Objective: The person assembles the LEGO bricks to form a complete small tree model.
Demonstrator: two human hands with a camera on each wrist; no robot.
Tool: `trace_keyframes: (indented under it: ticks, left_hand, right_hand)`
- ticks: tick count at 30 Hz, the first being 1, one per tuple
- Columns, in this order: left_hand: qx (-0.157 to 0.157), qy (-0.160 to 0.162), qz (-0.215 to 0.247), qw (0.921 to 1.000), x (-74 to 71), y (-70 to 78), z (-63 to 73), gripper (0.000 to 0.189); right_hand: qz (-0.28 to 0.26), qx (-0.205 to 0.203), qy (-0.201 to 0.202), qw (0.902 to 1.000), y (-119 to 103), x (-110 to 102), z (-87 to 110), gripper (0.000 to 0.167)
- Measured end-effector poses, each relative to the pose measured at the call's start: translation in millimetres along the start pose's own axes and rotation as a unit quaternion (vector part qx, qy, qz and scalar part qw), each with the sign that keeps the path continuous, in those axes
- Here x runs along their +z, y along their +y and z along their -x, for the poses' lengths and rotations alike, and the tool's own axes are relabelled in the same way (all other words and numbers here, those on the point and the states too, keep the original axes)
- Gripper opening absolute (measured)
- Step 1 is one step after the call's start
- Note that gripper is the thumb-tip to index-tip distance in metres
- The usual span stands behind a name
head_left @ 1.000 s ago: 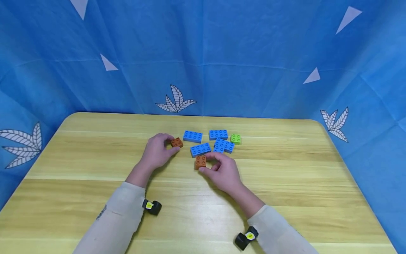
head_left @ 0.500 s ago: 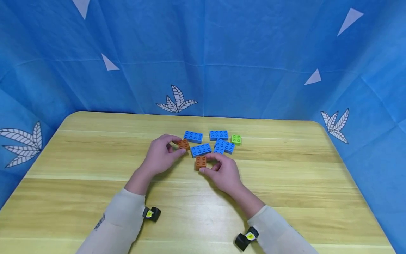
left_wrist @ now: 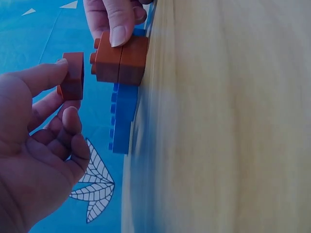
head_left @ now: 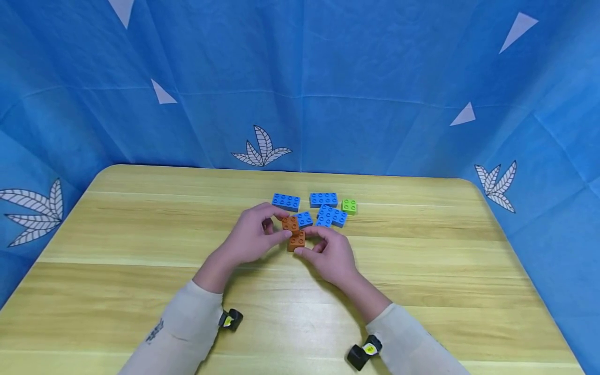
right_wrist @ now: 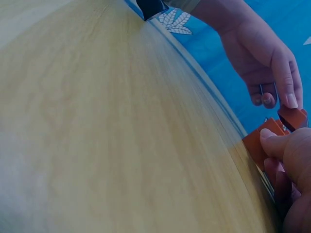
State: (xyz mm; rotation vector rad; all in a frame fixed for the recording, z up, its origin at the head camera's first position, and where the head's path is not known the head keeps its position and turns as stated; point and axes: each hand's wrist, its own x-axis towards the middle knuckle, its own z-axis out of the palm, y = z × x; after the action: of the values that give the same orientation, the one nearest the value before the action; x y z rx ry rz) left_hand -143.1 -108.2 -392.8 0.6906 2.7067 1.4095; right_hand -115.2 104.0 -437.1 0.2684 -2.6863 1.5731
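My left hand (head_left: 255, 235) pinches a reddish-brown two-by-two toy building brick (left_wrist: 74, 76) between thumb and fingers. In the left wrist view it hangs apart from a stack of two similar brown bricks (left_wrist: 120, 60), above its studs. My right hand (head_left: 332, 256) grips that stack on the tabletop, its thumb on the near side. From the head view, the raised brick (head_left: 290, 224) covers the far-left part of the stack (head_left: 297, 243) and part of a blue brick (head_left: 305, 219). In the right wrist view the raised brick (right_wrist: 293, 118) is partly hidden.
Behind the hands lie two more long blue bricks (head_left: 286, 201), a crossed pair of blue bricks (head_left: 330, 215) and a small green brick (head_left: 349, 206). Wooden table (head_left: 422, 260) surrounds them. A blue cloth (head_left: 300, 78) hangs behind its far edge.
My left hand has carried its brown brick rightward and nearer, from the left of the blue bricks to above the brown stack. The right hand and its stack have stayed in place.
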Motion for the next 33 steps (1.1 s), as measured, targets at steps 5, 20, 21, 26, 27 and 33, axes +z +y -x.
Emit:
trace_keyframes:
  ticks: [5, 20, 21, 26, 27, 33]
  left_hand:
    - [0.011, -0.024, 0.014, 0.9996, 3.2, 2.0, 0.4, 0.030]
    - [0.037, -0.053, 0.004, 0.9979, 7.5, -2.3, -1.9, 0.027]
    - [0.040, -0.053, 0.000, 0.9978, 7.5, -2.1, -2.5, 0.026]
    - [0.051, -0.056, -0.024, 0.9969, 7.2, 0.4, -5.4, 0.024]
    - [0.051, -0.057, -0.028, 0.9967, 7.3, 0.9, -5.9, 0.023]
    - [0.043, -0.058, -0.042, 0.9965, 9.1, 6.0, -7.8, 0.022]
  right_hand:
    - [-0.004, -0.005, -0.002, 1.0000, 0.3, 0.1, 0.5, 0.036]
    - [-0.005, 0.000, -0.004, 1.0000, 0.3, 0.0, -0.3, 0.039]
    - [-0.004, 0.001, -0.004, 1.0000, 0.3, 0.1, -0.5, 0.039]
    - [0.001, 0.003, -0.005, 1.0000, 0.9, 0.3, -1.6, 0.038]
    - [0.001, 0.003, -0.005, 1.0000, 1.0, 0.2, -1.9, 0.038]
    - [0.005, -0.004, -0.005, 1.0000, 0.7, -1.2, -1.5, 0.035]
